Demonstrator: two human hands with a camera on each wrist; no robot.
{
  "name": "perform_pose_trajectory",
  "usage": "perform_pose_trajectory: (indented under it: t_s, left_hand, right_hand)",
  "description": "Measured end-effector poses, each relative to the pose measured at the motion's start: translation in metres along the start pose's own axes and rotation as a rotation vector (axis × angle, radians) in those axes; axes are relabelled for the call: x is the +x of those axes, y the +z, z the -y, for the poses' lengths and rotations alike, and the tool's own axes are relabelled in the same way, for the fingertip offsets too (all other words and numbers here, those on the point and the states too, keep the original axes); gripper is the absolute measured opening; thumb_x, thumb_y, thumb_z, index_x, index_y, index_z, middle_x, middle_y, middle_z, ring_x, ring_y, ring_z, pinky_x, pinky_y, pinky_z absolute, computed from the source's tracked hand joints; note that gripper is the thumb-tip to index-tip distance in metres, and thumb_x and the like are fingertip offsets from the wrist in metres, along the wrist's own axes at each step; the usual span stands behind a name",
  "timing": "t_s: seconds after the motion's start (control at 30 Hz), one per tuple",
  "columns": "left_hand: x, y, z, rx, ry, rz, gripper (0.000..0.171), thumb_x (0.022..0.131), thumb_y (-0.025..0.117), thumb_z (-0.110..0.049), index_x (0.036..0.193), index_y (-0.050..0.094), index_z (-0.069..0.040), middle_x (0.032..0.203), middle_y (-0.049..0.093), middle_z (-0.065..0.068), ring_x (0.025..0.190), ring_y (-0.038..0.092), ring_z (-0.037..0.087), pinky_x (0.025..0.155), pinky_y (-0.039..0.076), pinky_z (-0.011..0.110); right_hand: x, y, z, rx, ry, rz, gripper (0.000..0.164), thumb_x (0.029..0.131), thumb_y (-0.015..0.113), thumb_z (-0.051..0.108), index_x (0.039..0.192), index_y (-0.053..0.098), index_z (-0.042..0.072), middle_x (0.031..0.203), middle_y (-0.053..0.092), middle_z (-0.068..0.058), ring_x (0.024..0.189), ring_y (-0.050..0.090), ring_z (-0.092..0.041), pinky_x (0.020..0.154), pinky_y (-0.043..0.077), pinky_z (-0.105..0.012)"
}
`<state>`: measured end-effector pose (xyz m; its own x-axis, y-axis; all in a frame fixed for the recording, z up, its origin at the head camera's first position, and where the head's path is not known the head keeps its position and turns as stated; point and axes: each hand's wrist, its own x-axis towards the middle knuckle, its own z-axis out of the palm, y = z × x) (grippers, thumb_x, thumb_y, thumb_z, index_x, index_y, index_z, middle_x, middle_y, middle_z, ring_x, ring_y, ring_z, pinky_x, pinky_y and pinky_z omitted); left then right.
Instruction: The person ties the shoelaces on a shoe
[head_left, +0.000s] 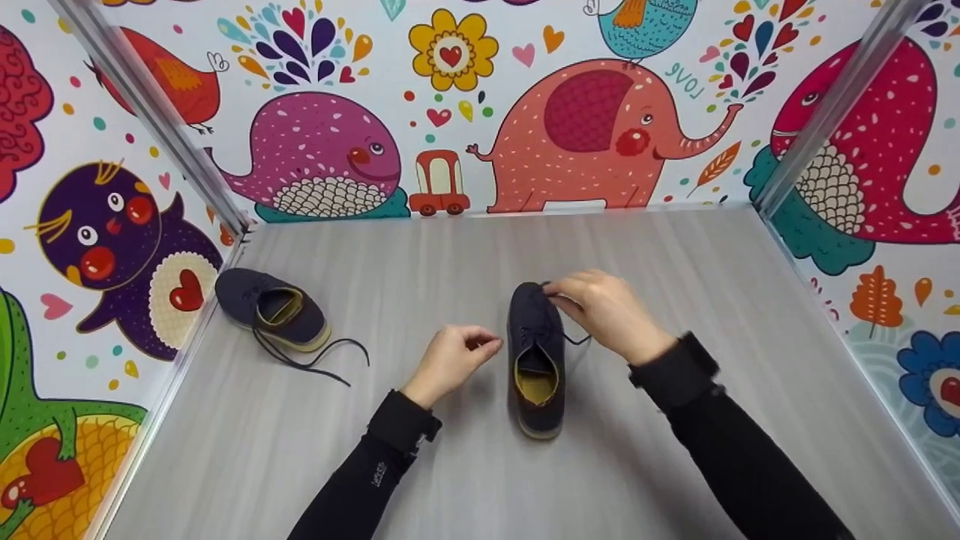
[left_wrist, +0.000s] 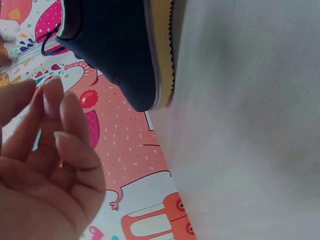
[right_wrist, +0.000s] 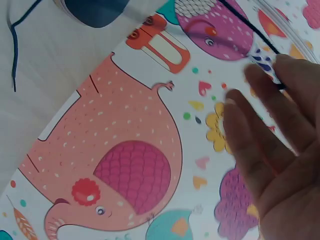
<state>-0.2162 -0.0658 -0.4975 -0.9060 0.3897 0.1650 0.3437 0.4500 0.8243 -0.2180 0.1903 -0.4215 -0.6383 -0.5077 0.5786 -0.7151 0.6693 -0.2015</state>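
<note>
A dark navy lace-up shoe (head_left: pixel 534 360) with a yellowish insole stands on the grey floor, its toe towards the back wall. My right hand (head_left: pixel 607 311) is raised over its toe on the right side, pinching a shoelace (right_wrist: pixel 250 27) that runs taut to the fingertips in the right wrist view. Another lace end (head_left: pixel 576 341) hangs off the shoe's right side. Left of the shoe, my left hand (head_left: pixel 454 360) is held with loosely bent fingers, thumb tip close to the fingertips. Nothing shows between them in the left wrist view, where the shoe's side (left_wrist: pixel 115 45) is near.
A matching shoe (head_left: pixel 274 307) lies to the left by the side wall, its long loose laces (head_left: pixel 330 365) trailing over the floor (head_left: pixel 420 270). Printed cartoon walls (head_left: pixel 465 165) with metal corner strips enclose the back and both sides.
</note>
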Motion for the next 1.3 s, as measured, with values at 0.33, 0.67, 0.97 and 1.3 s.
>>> perform_pose_trajectory:
  t_s: [0.33, 0.67, 0.97, 1.3]
  left_hand:
    - [0.007, 0.014, -0.01, 0.145, 0.226, -0.074, 0.006, 0.091, 0.074, -0.014, 0.092, 0.076, -0.008, 0.085, 0.07, -0.001, 0.071, 0.061, 0.01, 0.065, 0.05, 0.025]
    - [0.051, 0.015, -0.013, 0.328, 0.327, 0.065, 0.027, 0.096, 0.065, -0.009, 0.123, 0.067, -0.008, 0.122, 0.065, 0.008, 0.112, 0.057, 0.024, 0.096, 0.042, 0.038]
    - [0.057, 0.011, -0.005, 0.342, 0.234, 0.208, 0.013, 0.096, 0.067, -0.014, 0.105, 0.075, -0.012, 0.105, 0.071, 0.0, 0.099, 0.06, 0.02, 0.089, 0.044, 0.038]
    - [0.052, -0.038, -0.005, 0.25, 0.123, 0.224, 0.016, 0.096, 0.067, -0.016, 0.1, 0.076, -0.003, 0.079, 0.068, 0.003, 0.065, 0.059, 0.01, 0.063, 0.05, 0.029]
  right_hand:
    - [0.03, 0.037, -0.019, 0.208, -0.074, 0.26, 0.032, 0.095, 0.062, -0.002, 0.126, 0.068, 0.008, 0.132, 0.063, -0.006, 0.122, 0.058, -0.025, 0.098, 0.047, -0.041]
    - [-0.006, 0.03, -0.042, 0.255, 0.228, 0.274, 0.014, 0.093, 0.066, 0.001, 0.104, 0.074, 0.001, 0.095, 0.073, -0.009, 0.082, 0.068, -0.021, 0.072, 0.055, -0.037]
    - [-0.048, 0.033, -0.047, 0.328, 0.256, 0.462, 0.011, 0.094, 0.068, 0.012, 0.099, 0.075, 0.006, 0.084, 0.067, 0.003, 0.073, 0.058, -0.01, 0.066, 0.049, -0.031]
    - [-0.065, 0.044, -0.042, 0.242, 0.327, 0.475, 0.007, 0.088, 0.074, 0.015, 0.084, 0.068, 0.016, 0.072, 0.052, 0.01, 0.067, 0.049, -0.01, 0.062, 0.042, -0.029]
